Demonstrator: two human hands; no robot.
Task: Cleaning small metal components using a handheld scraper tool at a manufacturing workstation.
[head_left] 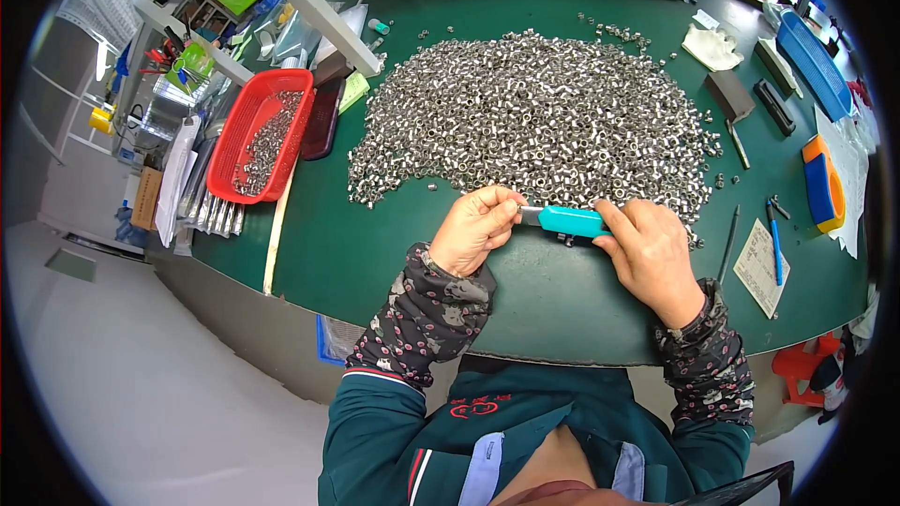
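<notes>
My right hand (652,248) is closed around the rear end of a teal-handled tool (574,221) with a short grey metal tip, held level and pointing left. At that tip, the fingers of my left hand (478,230) are pinched together. Whatever is between them is mostly hidden; a small bit of metal shows at the fingertips. Just beyond both hands spreads a large heap of small shiny metal rings (534,117) on the green table (562,295). A few loose rings lie under the tool.
A red plastic basket (217,155) with more rings stands at the left, beside a dark tray (323,119). To the right lie a blue pen (775,242), a paper slip (760,267), a blue-and-orange block (822,185), a grey block (729,96) and a white glove (712,48).
</notes>
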